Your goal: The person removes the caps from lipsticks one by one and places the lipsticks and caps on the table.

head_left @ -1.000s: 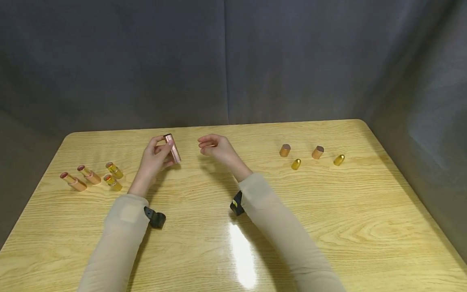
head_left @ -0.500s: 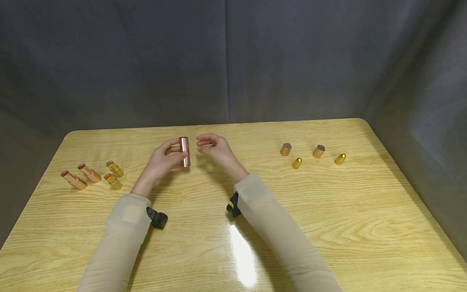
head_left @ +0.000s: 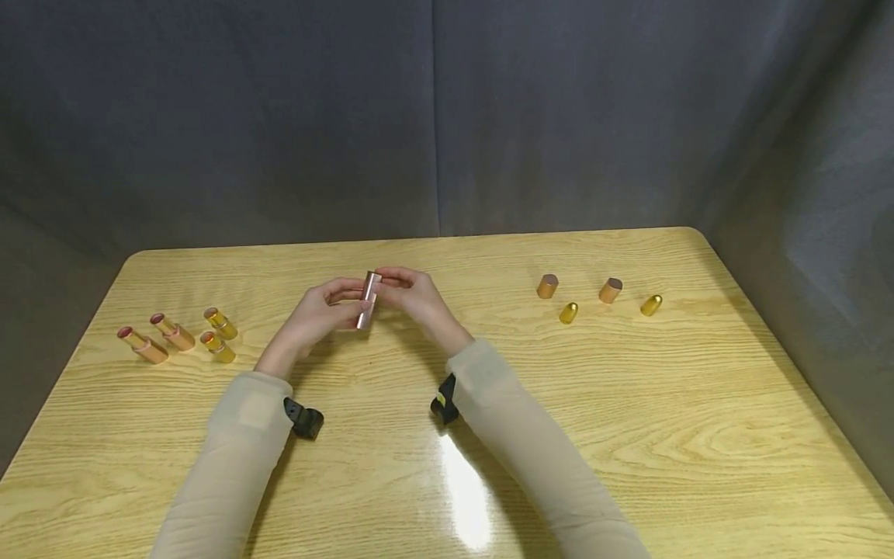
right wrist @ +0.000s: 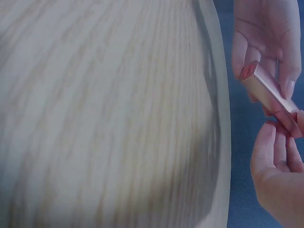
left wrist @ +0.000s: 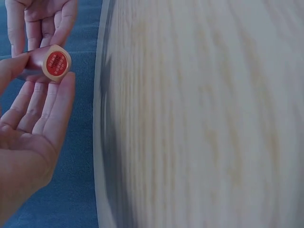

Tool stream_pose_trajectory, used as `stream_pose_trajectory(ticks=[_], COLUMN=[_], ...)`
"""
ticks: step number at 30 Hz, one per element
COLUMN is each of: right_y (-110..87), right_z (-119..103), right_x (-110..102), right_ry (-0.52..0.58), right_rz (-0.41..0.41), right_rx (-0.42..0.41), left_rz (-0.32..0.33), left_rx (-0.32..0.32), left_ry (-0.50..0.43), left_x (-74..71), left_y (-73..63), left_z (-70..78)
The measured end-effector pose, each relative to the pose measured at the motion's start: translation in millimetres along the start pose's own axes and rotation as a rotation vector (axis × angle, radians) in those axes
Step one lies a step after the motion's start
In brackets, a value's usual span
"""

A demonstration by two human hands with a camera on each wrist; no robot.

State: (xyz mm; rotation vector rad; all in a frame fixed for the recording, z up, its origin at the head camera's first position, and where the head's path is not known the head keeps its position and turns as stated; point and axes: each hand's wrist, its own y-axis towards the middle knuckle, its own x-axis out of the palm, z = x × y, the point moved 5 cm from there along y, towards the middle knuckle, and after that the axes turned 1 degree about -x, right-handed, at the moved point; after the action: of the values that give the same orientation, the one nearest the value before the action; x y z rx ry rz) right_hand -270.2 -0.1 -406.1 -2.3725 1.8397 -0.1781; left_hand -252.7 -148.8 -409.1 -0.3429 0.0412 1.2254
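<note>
A rose-gold capped lipstick (head_left: pixel 369 293) is held up over the table, tilted, between both hands. My left hand (head_left: pixel 316 317) pinches its lower part between thumb and fingers. At its upper end, my right hand (head_left: pixel 417 301) grips the tube with thumb and fingertips. A round red label on the lipstick's base (left wrist: pixel 56 63) faces the left wrist camera. The right wrist view has the tube (right wrist: pixel 268 90) slanting between the two hands.
At the left stand two rose-gold uncapped lipsticks (head_left: pixel 172 334) and two gold ones (head_left: pixel 220 324). Two rose-gold caps (head_left: pixel 548 286) and two gold rounded caps (head_left: pixel 569 313) are at the right of the wooden table (head_left: pixel 628 435). A dark curtain (head_left: pixel 279 116) hangs behind.
My left hand has carried the lipstick rightward, tilting it the other way. My right hand, earlier apart from it, now grips its upper end.
</note>
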Motion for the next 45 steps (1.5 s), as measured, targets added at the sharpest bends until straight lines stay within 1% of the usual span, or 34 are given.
stream_pose_trajectory(ticks=[9,11,17,20,25,28,32,39,45], right_y=[-1.4,-2.2,-3.1,-4.4,-6.6,-8.0,-9.8,-11.7,-12.7], right_z=[8.6,8.8,7.3,5.2,2.7,1.8,0.7,1.0,4.0], right_x=[-6.0,-6.6,-5.6,-5.0,-7.1,-9.5,-13.1,-18.3,-20.2], right_ry=[0.172,0.199,0.235,0.257,0.307,0.320,0.316,0.284,0.282], right_rz=[0.016,0.019,0.021,0.018,0.049,0.075,0.083,0.079,0.113], right_rx=[0.035,0.029,0.006,0.001,0.000,-0.005,-0.023,-0.020,-0.009], left_rz=[-0.029,-0.018,0.037,0.052,0.066,0.068,0.065,0.054,0.046], left_rx=[0.001,-0.011,-0.048,-0.042,0.001,0.027,0.047,0.048,0.037], left_ry=[0.052,0.067,0.095,0.088,0.076,0.050,0.008,0.014,0.015], left_x=[5.5,6.5,6.4,7.4,10.7,13.5,17.8,20.2,21.2], left_y=[-1.9,-2.1,-2.3,-2.2,-2.1,-2.8,-4.5,-5.0,-5.2], left_z=[2.9,3.2,3.1,4.6,9.1,12.2,15.6,17.2,17.4])
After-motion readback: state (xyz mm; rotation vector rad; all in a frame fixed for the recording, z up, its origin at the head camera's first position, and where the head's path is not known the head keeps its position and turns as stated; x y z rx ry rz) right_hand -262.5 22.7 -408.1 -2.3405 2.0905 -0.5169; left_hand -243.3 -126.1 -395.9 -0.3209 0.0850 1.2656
